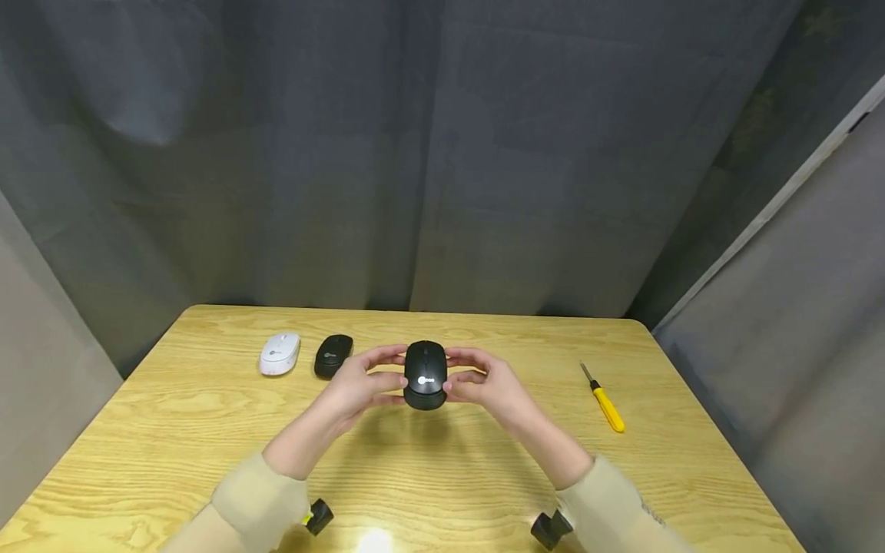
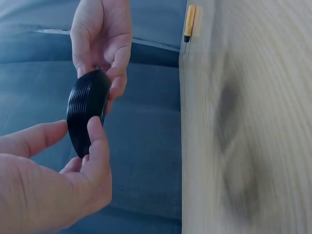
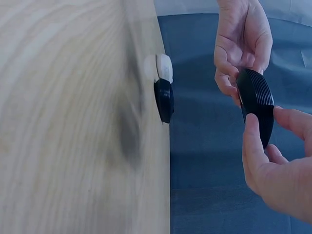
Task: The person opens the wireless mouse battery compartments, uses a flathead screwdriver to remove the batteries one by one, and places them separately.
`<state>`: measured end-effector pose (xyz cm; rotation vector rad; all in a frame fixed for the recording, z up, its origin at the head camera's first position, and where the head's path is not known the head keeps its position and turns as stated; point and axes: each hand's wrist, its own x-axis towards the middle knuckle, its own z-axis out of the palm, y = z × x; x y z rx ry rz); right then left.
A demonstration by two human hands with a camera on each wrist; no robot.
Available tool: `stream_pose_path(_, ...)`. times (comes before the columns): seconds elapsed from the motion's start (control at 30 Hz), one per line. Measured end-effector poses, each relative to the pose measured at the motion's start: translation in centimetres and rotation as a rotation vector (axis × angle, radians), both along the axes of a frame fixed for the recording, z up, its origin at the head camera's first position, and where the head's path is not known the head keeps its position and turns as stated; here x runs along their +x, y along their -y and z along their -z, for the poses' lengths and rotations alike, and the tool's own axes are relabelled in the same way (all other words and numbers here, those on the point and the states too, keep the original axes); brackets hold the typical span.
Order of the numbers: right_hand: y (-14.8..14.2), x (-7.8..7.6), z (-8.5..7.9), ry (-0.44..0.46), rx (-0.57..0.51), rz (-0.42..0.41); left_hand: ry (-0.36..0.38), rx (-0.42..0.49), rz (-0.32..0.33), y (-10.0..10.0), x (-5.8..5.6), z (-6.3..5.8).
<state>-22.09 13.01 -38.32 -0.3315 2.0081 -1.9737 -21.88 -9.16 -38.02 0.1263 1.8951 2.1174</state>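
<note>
A black computer mouse (image 1: 425, 367) with a pale logo is held up above the wooden table, its shadow falling below it. From its left side my left hand (image 1: 361, 382) pinches it between thumb and fingers. My right hand (image 1: 486, 383) grips the opposite side the same way. In the left wrist view the ribbed side of the mouse (image 2: 87, 109) shows between both hands. The right wrist view shows the ribbed mouse (image 3: 257, 102) too, with fingertips on both ends. Its underside is mostly hidden.
A white mouse (image 1: 280, 354) and a second black mouse (image 1: 334, 355) lie on the table (image 1: 173, 430) at the back left. A yellow-handled screwdriver (image 1: 608, 408) lies on the right. Behind the table hangs a dark grey curtain (image 1: 442, 169).
</note>
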Motion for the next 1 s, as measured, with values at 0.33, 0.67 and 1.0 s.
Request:
stream_pose_path(0.33,-0.8,1.9,1.8,-0.066,0.069,0.006,-0.018,0.001,0.053,-0.2,1.7,1.1)
stream_pose_path(0.67,-1.5,2.8,3.9,-0.086,0.026,-0.013,-0.060,-0.013,0.066,-0.4,2.7,2.9)
stream_pose_path(1.0,-1.0,3.8,4.6,-0.111,0.030,0.051,-0.071,-0.015,0.024,-0.8,3.4,4.0)
